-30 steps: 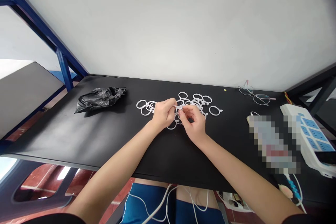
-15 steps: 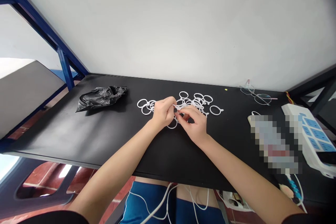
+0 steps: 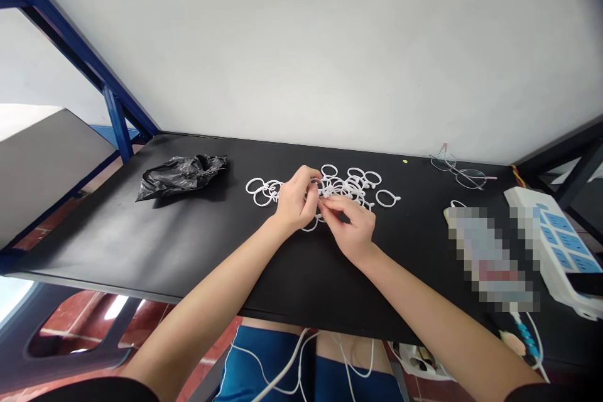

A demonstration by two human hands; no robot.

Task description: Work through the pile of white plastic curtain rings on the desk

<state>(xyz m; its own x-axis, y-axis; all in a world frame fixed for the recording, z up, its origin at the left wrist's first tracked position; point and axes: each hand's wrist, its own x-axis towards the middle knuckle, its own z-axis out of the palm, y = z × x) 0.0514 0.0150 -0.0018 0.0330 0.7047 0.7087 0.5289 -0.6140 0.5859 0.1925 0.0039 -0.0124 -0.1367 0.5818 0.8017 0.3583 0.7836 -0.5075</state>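
A white curtain ring [image 3: 319, 183] is pinched between the thumb and fingers of my left hand [image 3: 294, 198], just above the tabletop. My right hand [image 3: 352, 223] meets it from the right, its thumb and index fingertip closed at the ring's lower edge, where the small tab seems to be. The fingers partly cover that spot. Behind and around both hands lies a loose pile of similar white rings [image 3: 355, 174], each with a little tab. One separate ring [image 3: 386, 206] lies right of the pile, and several more [image 3: 255, 193] are left of my left hand.
On the black table [image 3: 207, 251], a crumpled black plastic bag [image 3: 181, 177] lies at the left. Eyeglasses [image 3: 456, 169] rest at the back right, near a blurred phone-like object [image 3: 490, 257] on a cable and a white power strip [image 3: 556, 245]. A pale wall [image 3: 330, 56] rises behind.
My left fingers have lifted and opened slightly around the ring, showing more of it. My right hand has shifted a little right, its fingertips still pinched at the ring.
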